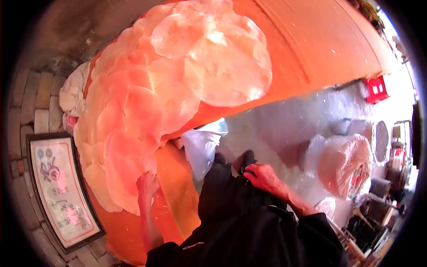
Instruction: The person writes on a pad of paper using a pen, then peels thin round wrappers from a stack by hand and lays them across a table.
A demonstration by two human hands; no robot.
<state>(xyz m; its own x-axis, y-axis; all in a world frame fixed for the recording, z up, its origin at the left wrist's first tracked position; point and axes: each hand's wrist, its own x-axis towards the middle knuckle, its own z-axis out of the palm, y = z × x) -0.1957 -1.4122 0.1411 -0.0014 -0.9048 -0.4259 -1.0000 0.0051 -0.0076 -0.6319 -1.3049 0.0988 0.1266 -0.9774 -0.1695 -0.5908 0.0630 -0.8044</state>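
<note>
Many thin, round, translucent sheets (pixel 169 75) overlap in a broad pile on an orange cloth (pixel 307 44). At the pile's near edge, my left hand (pixel 148 182) rests on or just over a sheet; its fingers are blurred, and whether they pinch anything cannot be made out. My right hand (pixel 263 175) hangs in front of my dark clothing, well apart from the sheets, with its fingers curled inward. Something small and dark shows at its fingertips, too unclear to name.
A white plastic bag (pixel 202 149) hangs by the cloth's edge near my feet. On the right stand a wrapped bundle (pixel 344 164), a red crate (pixel 376 90) and cluttered tools. A framed sign (pixel 65 191) leans at the left by a brick wall (pixel 42 100).
</note>
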